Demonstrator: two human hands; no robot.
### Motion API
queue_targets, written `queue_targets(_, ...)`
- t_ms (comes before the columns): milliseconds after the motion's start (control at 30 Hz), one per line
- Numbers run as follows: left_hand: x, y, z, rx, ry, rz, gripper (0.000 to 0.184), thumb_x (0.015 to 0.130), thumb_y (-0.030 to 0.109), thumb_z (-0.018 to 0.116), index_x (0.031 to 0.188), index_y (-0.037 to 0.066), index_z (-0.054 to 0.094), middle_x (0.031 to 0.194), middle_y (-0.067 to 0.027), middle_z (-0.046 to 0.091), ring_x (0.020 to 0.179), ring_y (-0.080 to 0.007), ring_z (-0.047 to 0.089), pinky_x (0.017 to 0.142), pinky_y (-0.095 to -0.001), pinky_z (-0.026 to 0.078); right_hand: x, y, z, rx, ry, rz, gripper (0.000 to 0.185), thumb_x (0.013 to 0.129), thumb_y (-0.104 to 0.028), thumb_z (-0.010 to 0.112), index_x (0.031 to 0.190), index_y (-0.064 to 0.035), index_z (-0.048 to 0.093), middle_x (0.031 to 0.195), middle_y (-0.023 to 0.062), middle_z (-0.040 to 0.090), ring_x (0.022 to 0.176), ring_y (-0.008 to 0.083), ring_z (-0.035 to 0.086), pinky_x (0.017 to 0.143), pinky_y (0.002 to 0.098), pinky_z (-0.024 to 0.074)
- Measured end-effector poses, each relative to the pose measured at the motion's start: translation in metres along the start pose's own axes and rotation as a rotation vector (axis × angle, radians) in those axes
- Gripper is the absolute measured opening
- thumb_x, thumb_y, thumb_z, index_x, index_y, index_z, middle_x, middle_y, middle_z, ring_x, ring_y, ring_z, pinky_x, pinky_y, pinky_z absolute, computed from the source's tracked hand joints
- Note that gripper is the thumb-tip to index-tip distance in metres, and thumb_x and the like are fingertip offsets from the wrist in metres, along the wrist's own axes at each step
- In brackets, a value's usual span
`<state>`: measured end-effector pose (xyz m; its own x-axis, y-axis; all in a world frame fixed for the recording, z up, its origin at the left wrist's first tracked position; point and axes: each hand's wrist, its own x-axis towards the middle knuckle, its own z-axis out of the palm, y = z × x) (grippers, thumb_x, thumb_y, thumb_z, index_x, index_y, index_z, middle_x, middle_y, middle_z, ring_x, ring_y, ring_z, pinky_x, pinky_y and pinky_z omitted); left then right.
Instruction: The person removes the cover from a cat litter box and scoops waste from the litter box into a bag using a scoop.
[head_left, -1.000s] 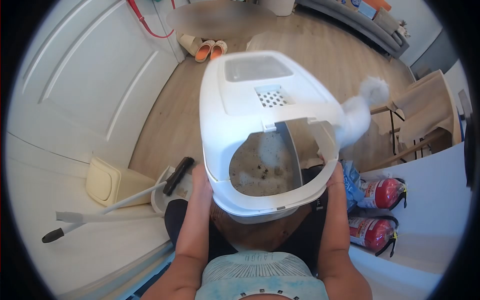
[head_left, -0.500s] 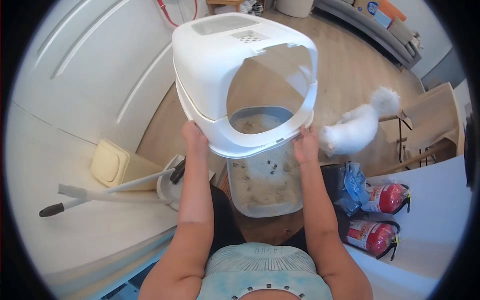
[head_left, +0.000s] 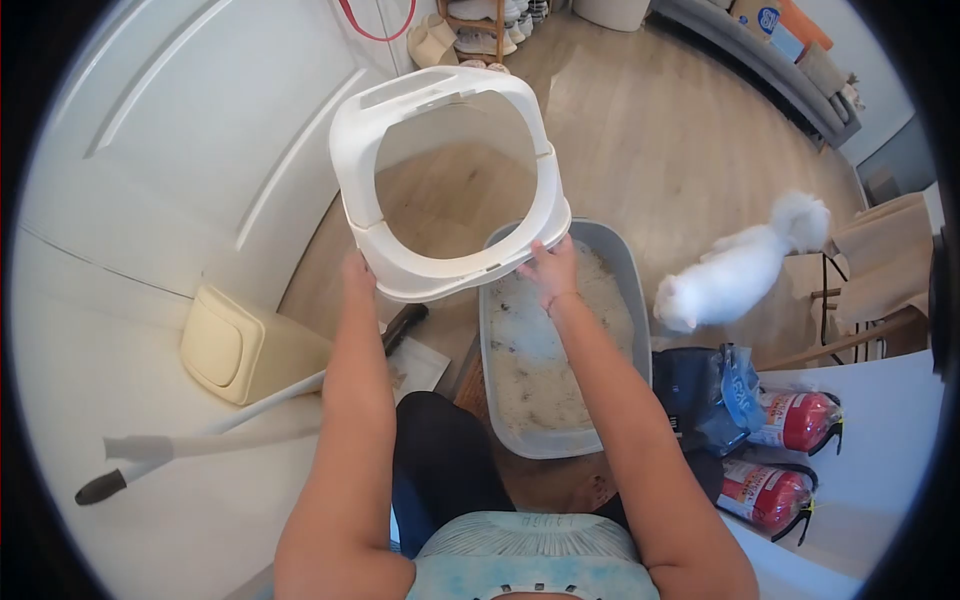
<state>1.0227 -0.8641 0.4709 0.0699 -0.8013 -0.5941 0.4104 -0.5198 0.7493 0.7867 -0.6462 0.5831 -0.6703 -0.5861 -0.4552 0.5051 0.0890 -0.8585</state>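
Both of my hands hold a white plastic litter box hood, lifted at the upper left with its large round opening facing me. My left hand grips the lower left edge, its fingers mostly behind the rim. On the lower right edge, my right hand has its fingers closed around the rim. Below and to the right stands the grey litter tray on the floor, with sandy litter and dark clumps in it. The hood and my right forearm hide part of the tray.
A white cat stands right of the tray. Dark bags and two red fire extinguishers are at the right. A cream bin, a broom handle and a dustpan are at the left. Shoes fill a rack behind.
The hood has come up off the tray and moved left, turning upright, and more of the tray shows. The cat now stands farther from the hood. Both hands have kept hold.
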Motion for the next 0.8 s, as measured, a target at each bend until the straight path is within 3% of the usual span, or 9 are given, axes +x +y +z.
queue_targets(200, 0.105, -0.008, -0.029, 0.076, -0.08, -0.087, 0.033, 0.09, 0.011, 0.044, 0.117, -0.006, 0.054, 0.113, -0.0215, 0.06, 0.1, -0.0346, 0.061, 0.09, -0.0448, 0.05, 0.041, 0.064, 0.016, 0.095, 0.071, 0.135, 0.047, 0.092, 0.002, 0.048, 0.133, -0.0137, 0.033, 0.127, 0.0106, 0.048, 0.108, 0.0266, 0.056, 0.079, 0.0407, 0.057)
queue_targets(300, 0.063, 0.0, -0.01, -0.042, -0.207, -0.168, 0.041, 0.094, 0.027, 0.042, 0.122, -0.001, 0.051, 0.118, -0.0182, 0.058, 0.107, -0.0327, 0.058, 0.087, -0.043, 0.05, 0.067, 0.083, 0.032, 0.164, 0.118, 0.111, 0.046, 0.091, 0.001, 0.05, 0.133, -0.0094, 0.033, 0.126, 0.0122, 0.049, 0.106, 0.0267, 0.056, 0.076, 0.0391, 0.0578)
queue_targets(367, -0.034, -0.005, 0.028, -0.033, -0.056, -0.169, 0.052, 0.098, 0.042, 0.033, 0.133, 0.005, 0.043, 0.132, -0.0153, 0.049, 0.122, -0.0301, 0.048, 0.097, -0.0496, 0.041, 0.081, 0.074, 0.056, 0.125, 0.207, 0.147, 0.048, 0.089, 0.002, 0.052, 0.132, -0.0062, 0.033, 0.125, 0.0132, 0.049, 0.106, 0.0264, 0.057, 0.075, 0.0371, 0.0576)
queue_targets(433, -0.058, -0.052, 0.033, 0.029, -0.101, -0.179, 0.054, 0.097, 0.046, 0.028, 0.142, 0.015, 0.031, 0.146, -0.0093, 0.035, 0.137, -0.0288, 0.028, 0.108, -0.0624, 0.016, 0.098, 0.074, 0.068, 0.085, 0.3, 0.197, 0.05, 0.087, 0.003, 0.055, 0.131, -0.0029, 0.033, 0.124, 0.0143, 0.05, 0.105, 0.026, 0.057, 0.074, 0.0351, 0.0574)
queue_targets(467, -0.064, -0.059, 0.044, 0.04, -0.107, -0.182, 0.054, 0.097, 0.046, 0.028, 0.142, 0.015, 0.031, 0.146, -0.0093, 0.035, 0.137, -0.0288, 0.028, 0.108, -0.0624, 0.016, 0.115, 0.085, 0.068, 0.055, 0.207, 0.158, 0.056, 0.084, 0.005, 0.057, 0.133, -0.0016, 0.031, 0.127, 0.0159, 0.048, 0.106, 0.0266, 0.056, 0.077, 0.0348, 0.0558)
queue_targets(533, -0.075, -0.071, 0.055, 0.04, -0.344, -0.22, 0.064, 0.097, 0.051, 0.026, 0.148, 0.014, 0.015, 0.152, -0.0091, 0.024, 0.142, -0.0302, 0.016, 0.109, -0.062, -0.002, 0.136, 0.102, 0.064, 0.026, 0.134, 0.13, 0.062, 0.082, 0.007, 0.059, 0.135, -0.0003, 0.029, 0.129, 0.0176, 0.046, 0.107, 0.0271, 0.056, 0.08, 0.0345, 0.0542)
queue_targets(600, -0.051, -0.063, 0.076, 0.048, -0.28, -0.239, 0.064, 0.097, 0.05, 0.026, 0.149, 0.014, 0.013, 0.153, -0.0092, 0.021, 0.142, -0.0297, 0.013, 0.109, -0.0624, -0.003, 0.148, 0.106, 0.056, -0.035, -0.288, 0.168, 0.07, 0.086, 0.008, 0.053, 0.143, -0.0076, 0.016, 0.135, 0.0162, 0.039, 0.118, 0.0253, 0.05, 0.099, 0.036, 0.0427)
queue_targets(733, -0.025, -0.053, 0.096, 0.153, -0.175, -0.383, 0.061, 0.098, 0.041, 0.032, 0.15, 0.014, 0.012, 0.155, -0.0094, 0.017, 0.143, -0.0289, 0.011, 0.107, -0.0648, -0.003, 0.117, 0.094, 0.052, 0.267, -0.172, 0.228, 0.093, 0.083, 0.008, 0.058, 0.146, -0.0058, -0.01, 0.14, 0.0207, 0.036, 0.131, 0.0253, 0.037, 0.113, 0.0404, 0.0201)
queue_targets(800, -0.026, -0.065, 0.099, 0.303, -0.276, -0.337, 0.061, 0.098, 0.037, 0.035, 0.15, 0.014, 0.013, 0.155, -0.01, 0.017, 0.143, -0.0287, 0.012, 0.108, -0.0613, -0.001, 0.119, 0.087, 0.045, 0.263, -0.21, 0.186, 0.095, 0.083, 0.008, 0.058, 0.146, -0.0059, -0.011, 0.14, 0.0204, 0.036, 0.132, 0.026, 0.035, 0.114, 0.0397, 0.0173)
